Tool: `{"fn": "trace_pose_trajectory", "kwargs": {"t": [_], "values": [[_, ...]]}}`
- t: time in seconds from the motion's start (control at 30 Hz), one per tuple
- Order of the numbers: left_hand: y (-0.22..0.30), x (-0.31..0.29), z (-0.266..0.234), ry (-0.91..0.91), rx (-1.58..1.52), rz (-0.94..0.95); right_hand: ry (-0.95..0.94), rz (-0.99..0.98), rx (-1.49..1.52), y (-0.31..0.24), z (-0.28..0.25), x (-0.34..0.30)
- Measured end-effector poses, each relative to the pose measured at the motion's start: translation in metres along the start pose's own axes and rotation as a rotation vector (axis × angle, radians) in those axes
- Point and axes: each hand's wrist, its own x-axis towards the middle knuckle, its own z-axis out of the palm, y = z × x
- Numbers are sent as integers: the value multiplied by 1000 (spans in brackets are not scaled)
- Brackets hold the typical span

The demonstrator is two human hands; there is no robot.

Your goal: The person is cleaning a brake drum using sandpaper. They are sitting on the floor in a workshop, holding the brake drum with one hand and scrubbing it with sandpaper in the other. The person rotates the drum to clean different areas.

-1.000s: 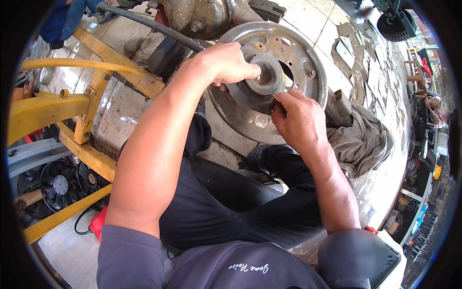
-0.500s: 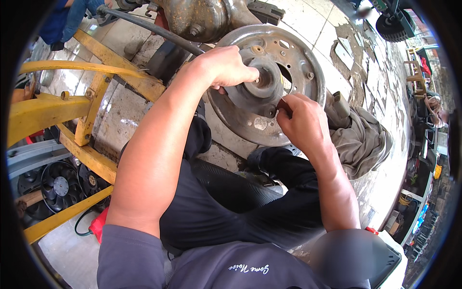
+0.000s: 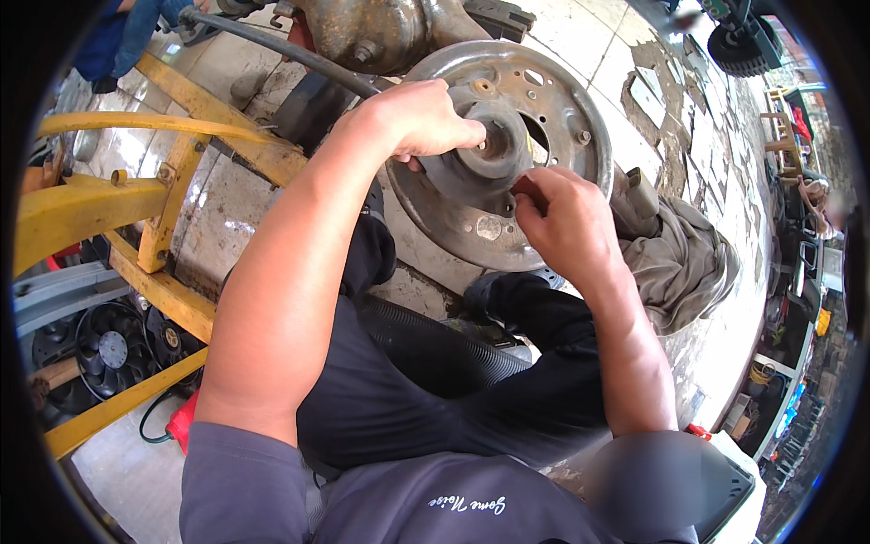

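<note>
- Well off to the left of the hands I see a yellow metal frame [image 3: 91, 213].
- Beyond the left hand, a long dark bar [image 3: 290, 59] slants down toward it, near a rusty housing [image 3: 367, 36].
- The left hand [image 3: 421, 118] holds the round hub piece, thumb at the central bore and fingers curled behind the left edge.
- That hub piece [image 3: 497, 154] sits between the two hands, in front of a big round metal plate [image 3: 562, 100]. Its hollow face points up toward the person; being round, it has no long axis across the face, and its bore axis runs roughly toward the wearer.
- I'd judge the work part-way: the piece is over the plate's middle, but a dark opening [image 3: 536, 143] shows on its right, and I see no fastener across it.
- The right hand [image 3: 571, 213] is nearly closed at the piece's lower right edge; I can't tell whether it pinches anything.
- Right of that hand lies a crumpled grey-brown cloth [image 3: 684, 267].
</note>
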Motion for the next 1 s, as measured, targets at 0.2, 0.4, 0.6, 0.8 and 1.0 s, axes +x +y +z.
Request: {"fn": "trace_pose_trajectory", "kwargs": {"t": [0.2,0.4,0.6,0.8,1.0], "values": [[-2,0,0,-15,-17,-10,-71,32,23,12,-8,5],[-1,0,2,19,-2,18,-81,86,175,6,-12,7],[-1,1,0,10,8,-17,-147,148,170,12,-12,10],[-1,3,-1,-31,5,-41,-153,202,227,5,-15,8],[-1,3,0,-19,-2,-75,-154,138,139,11,-13,10]]}}
